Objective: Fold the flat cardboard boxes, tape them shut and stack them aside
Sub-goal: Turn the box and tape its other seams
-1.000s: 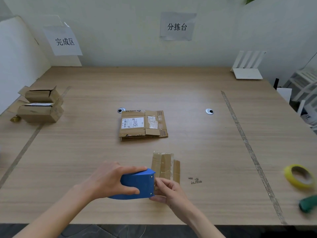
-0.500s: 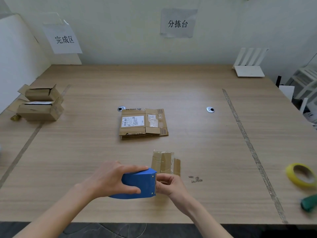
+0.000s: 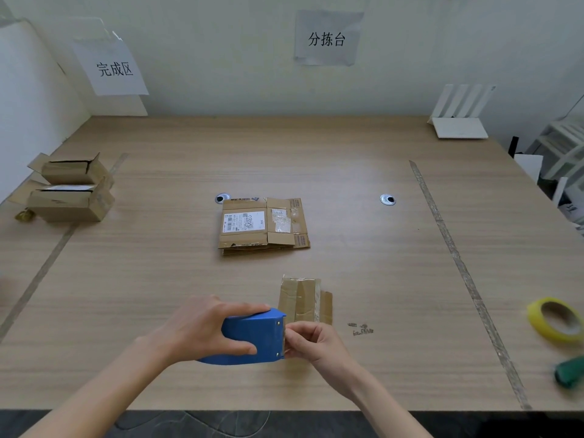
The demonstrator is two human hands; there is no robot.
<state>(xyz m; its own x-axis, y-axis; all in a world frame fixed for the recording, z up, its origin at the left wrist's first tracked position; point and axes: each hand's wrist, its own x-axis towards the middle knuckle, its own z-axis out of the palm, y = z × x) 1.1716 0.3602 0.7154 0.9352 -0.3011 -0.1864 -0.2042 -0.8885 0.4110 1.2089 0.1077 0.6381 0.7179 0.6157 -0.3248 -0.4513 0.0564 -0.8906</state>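
We held the blue tape cutter at the front of the table

Our left hand (image 3: 202, 331) wrapped round the blue tape dispenser (image 3: 252, 338), thumb low on its side and fingers curled over its top, while our right hand (image 3: 311, 341) had its fingertips (image 3: 292, 335) bunched at the cutter's front edge; we could not tell if they pinched any tape. A small folded box (image 3: 303, 300) sat on the wooden table (image 3: 347, 153) just behind the dispenser. A stack of flat boxes (image 3: 264, 226) lay in the middle. 2 folded boxes (image 3: 72, 191) stood stacked far left. A yellow tape roll (image 3: 557, 319) lay far right
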